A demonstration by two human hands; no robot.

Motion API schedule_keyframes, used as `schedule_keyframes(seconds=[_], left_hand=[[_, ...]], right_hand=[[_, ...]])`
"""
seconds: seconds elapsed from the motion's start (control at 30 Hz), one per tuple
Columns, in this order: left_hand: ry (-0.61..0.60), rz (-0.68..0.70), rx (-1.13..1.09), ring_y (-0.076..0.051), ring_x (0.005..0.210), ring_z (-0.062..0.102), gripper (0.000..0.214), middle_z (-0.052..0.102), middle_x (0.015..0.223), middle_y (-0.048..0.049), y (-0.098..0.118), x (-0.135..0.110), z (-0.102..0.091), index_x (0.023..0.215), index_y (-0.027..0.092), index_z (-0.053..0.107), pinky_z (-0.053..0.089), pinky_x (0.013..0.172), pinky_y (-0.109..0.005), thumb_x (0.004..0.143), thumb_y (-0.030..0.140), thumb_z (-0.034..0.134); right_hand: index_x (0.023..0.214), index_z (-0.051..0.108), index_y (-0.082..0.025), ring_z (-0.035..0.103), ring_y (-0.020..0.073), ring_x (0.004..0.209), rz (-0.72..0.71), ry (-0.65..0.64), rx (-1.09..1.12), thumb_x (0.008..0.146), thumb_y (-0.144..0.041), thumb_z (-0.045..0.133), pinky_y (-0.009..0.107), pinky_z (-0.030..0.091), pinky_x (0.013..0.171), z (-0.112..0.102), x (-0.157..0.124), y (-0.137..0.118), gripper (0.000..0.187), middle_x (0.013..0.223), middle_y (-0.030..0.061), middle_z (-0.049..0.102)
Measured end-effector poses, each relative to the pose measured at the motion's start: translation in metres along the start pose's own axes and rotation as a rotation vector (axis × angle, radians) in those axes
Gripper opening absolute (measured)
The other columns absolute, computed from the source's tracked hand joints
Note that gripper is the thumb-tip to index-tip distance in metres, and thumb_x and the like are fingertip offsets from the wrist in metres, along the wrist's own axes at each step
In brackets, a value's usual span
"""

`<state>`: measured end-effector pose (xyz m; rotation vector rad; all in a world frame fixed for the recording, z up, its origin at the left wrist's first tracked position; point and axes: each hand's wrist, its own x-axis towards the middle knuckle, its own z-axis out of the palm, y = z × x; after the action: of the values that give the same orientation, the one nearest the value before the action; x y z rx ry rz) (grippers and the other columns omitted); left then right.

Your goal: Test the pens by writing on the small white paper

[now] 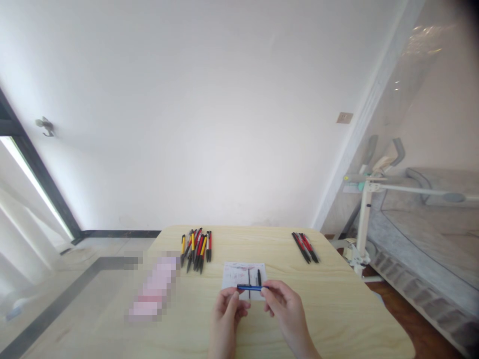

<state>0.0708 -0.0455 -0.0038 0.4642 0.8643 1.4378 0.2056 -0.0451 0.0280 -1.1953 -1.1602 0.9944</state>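
A blue pen [250,287] with a black end lies level between my two hands. My left hand [227,308] pinches its black left end between thumb and fingers. At its other end, my right hand [281,301] grips it with thumb and forefinger. Beneath them is a white printed sheet [231,273] on the table. On the sheet rest a thin dark stick [249,274], partly hidden behind the pen, and a short black piece [259,277] whose kind I cannot make out.
Several yellow, red and black pens [195,249] lie in a pile at the table's back left. A smaller group of red and black pens [306,248] is at the back right. The wooden table [337,299] has a white wall behind it. Exercise equipment [362,219] stands to the right.
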Motion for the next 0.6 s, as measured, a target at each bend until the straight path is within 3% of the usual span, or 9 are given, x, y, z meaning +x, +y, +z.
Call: schedule_keyframes(seconds=[0.27,0.6], left_hand=[[-0.004,0.077,0.061,-0.011,0.055,0.056,0.023,0.061,0.055,0.0022,0.007,0.002,-0.005,0.075,0.017,0.055,0.043,0.054,-0.021,0.065,0.03,0.07],[0.037,0.105,0.089,-0.014,0.063,0.063,0.026,0.067,0.066,-0.0005,0.014,0.003,-0.009,0.081,0.018,0.051,0.048,0.062,-0.024,0.067,0.027,0.07]], right_hand=[[0.083,0.063,-0.013,0.053,0.013,0.045,0.019,-0.046,0.042,0.067,-0.048,0.064,0.021,0.04,0.038,0.008,-0.005,0.005,0.038,0.059,0.0032,0.061],[0.083,0.063,-0.014,0.052,0.0109,0.044,0.03,-0.081,0.074,0.071,-0.044,0.063,0.02,0.039,0.038,0.02,-0.011,0.019,0.032,0.059,0.0025,0.06]])
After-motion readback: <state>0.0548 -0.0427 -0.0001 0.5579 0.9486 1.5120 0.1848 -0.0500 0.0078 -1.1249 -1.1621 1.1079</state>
